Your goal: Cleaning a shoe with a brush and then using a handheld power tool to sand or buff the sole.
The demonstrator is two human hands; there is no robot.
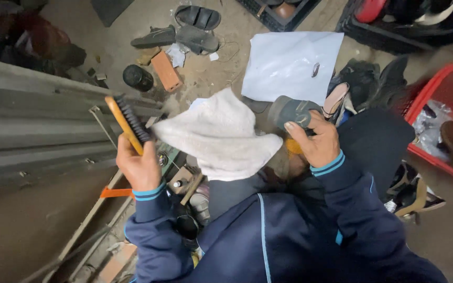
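My left hand grips the wooden handle of a shoe brush with black bristles, raised at the left. A white cloth hangs from the same hand and drapes toward the middle. My right hand holds a dark grey shoe by its heel, the sole facing the camera. An orange part shows just under the shoe. Both arms are in dark blue sleeves with light blue cuffs.
Grey corrugated sheets lie at the left. On the dirt floor ahead: dark sandals, a brick, a round black tin, a white sheet. A red crate and several dark shoes are at the right.
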